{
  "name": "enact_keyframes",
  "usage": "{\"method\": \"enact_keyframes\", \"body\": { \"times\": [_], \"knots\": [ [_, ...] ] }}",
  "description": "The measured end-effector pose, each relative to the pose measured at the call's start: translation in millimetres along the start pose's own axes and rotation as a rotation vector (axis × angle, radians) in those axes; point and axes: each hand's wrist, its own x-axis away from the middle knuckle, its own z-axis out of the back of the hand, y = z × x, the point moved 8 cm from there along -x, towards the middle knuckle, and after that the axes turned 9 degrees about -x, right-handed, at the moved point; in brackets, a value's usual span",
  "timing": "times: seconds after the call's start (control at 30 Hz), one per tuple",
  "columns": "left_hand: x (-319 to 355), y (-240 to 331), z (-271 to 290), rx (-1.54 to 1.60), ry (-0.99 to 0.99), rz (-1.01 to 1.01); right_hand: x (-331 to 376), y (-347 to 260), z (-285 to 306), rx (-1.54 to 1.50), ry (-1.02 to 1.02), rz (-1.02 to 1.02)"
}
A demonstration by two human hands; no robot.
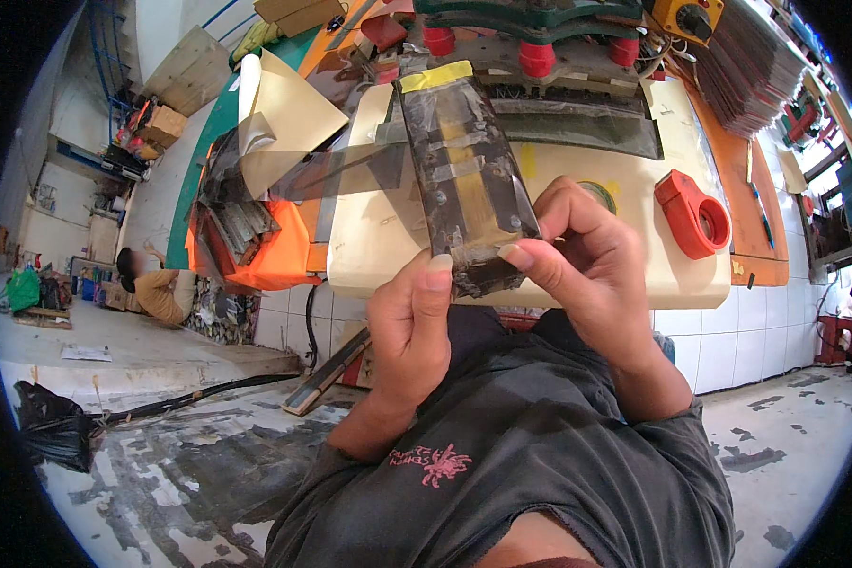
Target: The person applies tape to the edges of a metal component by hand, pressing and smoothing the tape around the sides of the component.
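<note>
A long dark panel wrapped in clear film and strips of tape is held tilted in front of me, its far end edged with yellow tape. My left hand pinches the lower left corner of its near end, thumb on top. At the right side of that same end, my right hand grips between thumb and curled fingers. Just behind the right hand, a roll of tape lies partly hidden on the cream-coloured work surface. Farther right on it rests a red ring-shaped tape holder.
A green machine with red knobs stands at the back. Cream sheets and dark clear film lie at left, above an orange bag. A pen and stacked sheets are at right. A person crouches far left.
</note>
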Motion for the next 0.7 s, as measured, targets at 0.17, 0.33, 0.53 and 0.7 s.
{"method": "enact_keyframes", "body": {
  "times": [0.17,0.33,0.53,0.7],
  "knots": [
    [4,4,2,-0.160,0.034,0.034,3,6,-1,-0.050,0.027,-0.043],
    [1,12,1,-0.395,0.061,0.061,6,6,-1,0.040,0.044,0.075],
    [-4,-2,-1,0.501,0.108,0.137,6,2,-6,0.108,0.028,0.107],
    [-4,-15,4,0.616,0.024,0.068,4,-6,0,-0.053,-0.008,0.042]
  ]
}}
